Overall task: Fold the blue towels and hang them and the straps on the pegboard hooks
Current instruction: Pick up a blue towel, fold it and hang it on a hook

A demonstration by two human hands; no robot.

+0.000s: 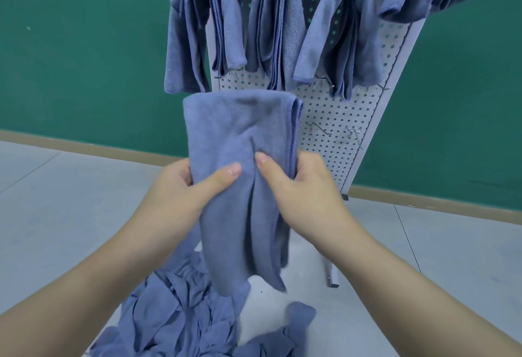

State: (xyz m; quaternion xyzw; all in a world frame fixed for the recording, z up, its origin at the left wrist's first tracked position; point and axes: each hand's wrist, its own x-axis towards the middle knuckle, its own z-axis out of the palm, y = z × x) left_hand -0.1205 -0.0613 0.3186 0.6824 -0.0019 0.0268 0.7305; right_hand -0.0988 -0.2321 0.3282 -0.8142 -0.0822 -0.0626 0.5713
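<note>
At the centre of the frame I hold a folded blue towel (pixel 243 164) upright between both hands: my left hand (pixel 180 187) grips its left edge, thumb pressed across the front, and my right hand (pixel 299 184) pinches its right edge, fingers curled behind the cloth. Behind it stands the white pegboard (pixel 339 119), where folded towels (pixel 271 31) hang along the upper frame and bare hooks (pixel 320 127) show at centre right. A heap of loose towels (pixel 186 314) lies on the grey floor (pixel 56 215) at the bottom.
</note>
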